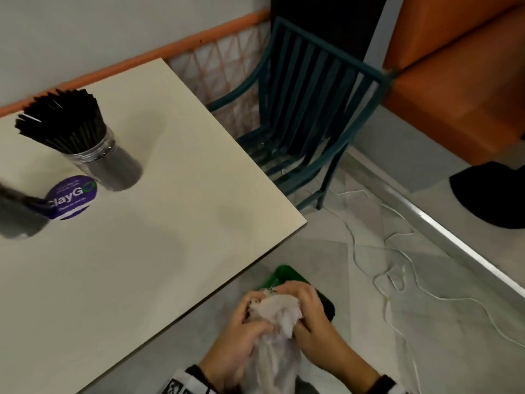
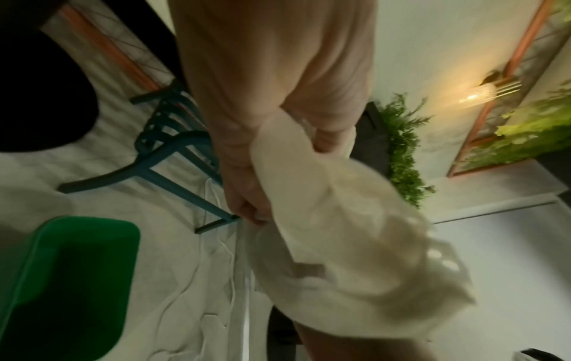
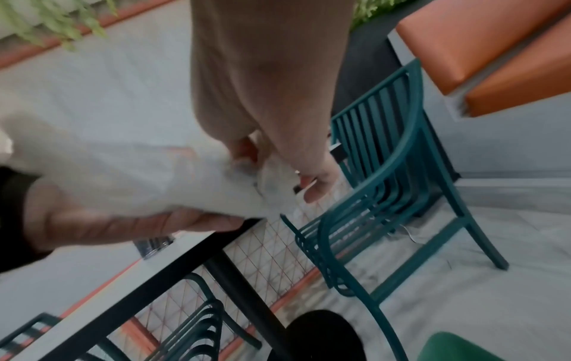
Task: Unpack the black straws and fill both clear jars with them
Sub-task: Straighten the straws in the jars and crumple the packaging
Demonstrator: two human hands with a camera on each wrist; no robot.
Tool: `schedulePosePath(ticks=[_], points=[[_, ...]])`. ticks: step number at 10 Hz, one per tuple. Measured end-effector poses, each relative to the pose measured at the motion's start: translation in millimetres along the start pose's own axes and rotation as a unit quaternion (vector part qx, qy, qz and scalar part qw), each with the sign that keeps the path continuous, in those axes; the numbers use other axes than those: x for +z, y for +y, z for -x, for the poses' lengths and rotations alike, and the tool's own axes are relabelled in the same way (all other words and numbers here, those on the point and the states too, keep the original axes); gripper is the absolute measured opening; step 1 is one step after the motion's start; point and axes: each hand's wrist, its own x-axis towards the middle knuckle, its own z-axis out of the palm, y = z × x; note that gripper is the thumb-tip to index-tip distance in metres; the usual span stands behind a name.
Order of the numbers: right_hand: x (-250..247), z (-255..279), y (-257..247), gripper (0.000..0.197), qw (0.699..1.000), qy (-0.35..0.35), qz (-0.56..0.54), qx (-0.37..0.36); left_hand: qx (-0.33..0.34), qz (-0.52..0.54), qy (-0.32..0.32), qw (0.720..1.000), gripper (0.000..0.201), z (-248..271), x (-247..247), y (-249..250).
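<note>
Both hands [image 1: 284, 319] together, fingers [image 1: 298, 294] curled

A clear plastic jar [image 1: 109, 163] packed with upright black straws [image 1: 61, 120] stands on the cream square table [image 1: 159, 223], toward its far left. Just nearer than the jar lies a round purple sticker [image 1: 72, 197], and left of the sticker, at the frame edge, is a second, blurred jar [image 1: 20, 214]. Right of the table, beyond its far corner, stands a teal slatted metal chair [image 1: 309, 115]. Off the table's near right edge, the left hand [image 1: 241, 334] and right hand [image 1: 309, 317] grip a crumpled white plastic bag [image 1: 274, 325] above a green plastic bin [image 1: 287, 275] on the floor.
</note>
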Motion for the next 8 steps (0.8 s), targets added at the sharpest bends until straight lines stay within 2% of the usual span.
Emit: schedulePosePath(ticks=[1, 2, 3, 4, 5, 6, 7, 8], points=[[-4.6, 8.7, 12.6, 0.082, 0.982, -0.180, -0.027, 0.044, -0.018, 0.004, 0.035, 0.999, 0.033, -17.0, -6.4, -16.9], [-3.6, 14.5, 29.1, 0.105, 0.971, -0.226, 0.048, 0.068, -0.066, 0.000, 0.048, 0.997, 0.035, -41.2, -14.5, -39.4], [5.0, 4.8, 55.4, 0.093, 0.975, -0.185, 0.096, 0.070, -0.103, -0.008, 0.056, 0.993, 0.036, -67.5, -19.4, -59.8], [17.8, -19.5, 91.6, 0.068, 0.974, -0.149, 0.168, 0.028, -0.132, -0.002, 0.058, 0.989, 0.027, -88.7, -20.9, -66.1], [29.5, -42.3, 136.2, 0.048, 0.974, -0.155, 0.141, 0.079, -0.164, 0.007, 0.017, 0.986, 0.026, -114.7, -38.8, -79.8], [36.6, -66.3, 189.9, 0.032, 0.971, -0.120, 0.149, 0.140, -0.118, -0.240, 0.002, 0.964, 0.036, -141.4, -78.8, -97.3], [42.5, -96.8, 249.5, 0.046, 0.928, -0.090, 0.252, 0.261, -0.034, -0.472, 0.047, 0.880, 0.037, -164.3, -135.0, -118.2], [51.2, -124.5, 306.9, 0.038, 0.907, -0.077, 0.270, 0.313, -0.136, -0.558, 0.060, 0.816, 0.035, -180.0, -181.5, -145.3]])
